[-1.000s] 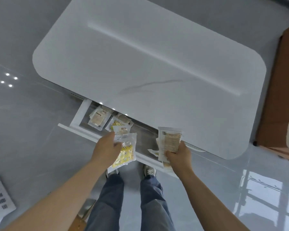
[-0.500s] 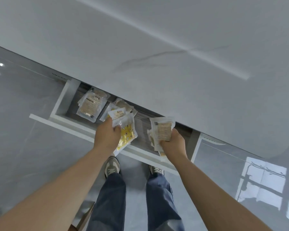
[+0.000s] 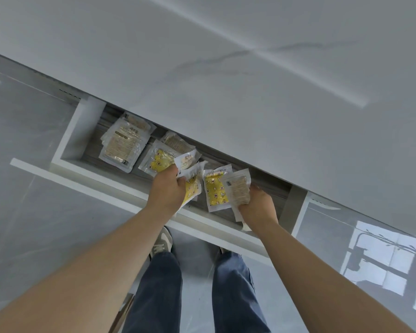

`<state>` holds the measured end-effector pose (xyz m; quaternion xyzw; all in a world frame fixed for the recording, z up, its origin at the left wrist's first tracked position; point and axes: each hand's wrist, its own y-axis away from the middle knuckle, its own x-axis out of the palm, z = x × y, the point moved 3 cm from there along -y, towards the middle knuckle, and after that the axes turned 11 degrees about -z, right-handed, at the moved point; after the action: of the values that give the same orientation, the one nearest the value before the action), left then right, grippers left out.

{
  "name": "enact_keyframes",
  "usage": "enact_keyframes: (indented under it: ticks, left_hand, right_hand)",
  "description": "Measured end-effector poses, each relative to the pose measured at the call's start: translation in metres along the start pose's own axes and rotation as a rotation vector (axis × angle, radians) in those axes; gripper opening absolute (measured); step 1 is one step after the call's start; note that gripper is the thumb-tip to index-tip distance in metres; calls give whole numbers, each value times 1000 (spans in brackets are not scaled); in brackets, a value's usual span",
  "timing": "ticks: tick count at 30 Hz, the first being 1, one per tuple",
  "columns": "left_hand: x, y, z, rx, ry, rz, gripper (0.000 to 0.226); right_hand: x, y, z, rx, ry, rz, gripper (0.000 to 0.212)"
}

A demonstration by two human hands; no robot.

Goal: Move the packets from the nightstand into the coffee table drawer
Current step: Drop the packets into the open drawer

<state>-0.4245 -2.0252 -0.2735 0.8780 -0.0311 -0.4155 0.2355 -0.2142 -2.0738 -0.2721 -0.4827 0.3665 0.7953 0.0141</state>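
Note:
The coffee table drawer (image 3: 77,138) stands pulled out under the white marble top (image 3: 226,80). Inside lie a beige packet (image 3: 124,143), a yellow packet (image 3: 157,159) and a brown packet (image 3: 177,143). My left hand (image 3: 167,189) grips a bunch of packets (image 3: 190,174), some yellow, over the drawer's middle. My right hand (image 3: 256,207) holds a beige packet (image 3: 237,188) with more beneath it. A yellow packet (image 3: 214,189) lies in the drawer between my hands, touching the right hand's bunch.
The drawer's white front panel (image 3: 94,181) juts toward my legs (image 3: 159,284). Grey glossy floor tiles surround the table. A second drawer's edge (image 3: 303,210) shows to the right.
Both hands have moved down into the drawer with their packets. A yellow packet now lies in the drawer between them. The view has come closer to the drawer.

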Motion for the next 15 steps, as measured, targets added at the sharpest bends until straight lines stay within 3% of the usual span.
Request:
enact_keyframes:
  ticks: [7,15]
  left_hand:
    - [10,-3,-10,-33,57,-10,22]
    - [20,-7,-10,-33,-149,118,25]
  right_hand:
    - [3,-11,-19,98,-18,2,39]
    - [4,-12,-33,89,97,4,41]
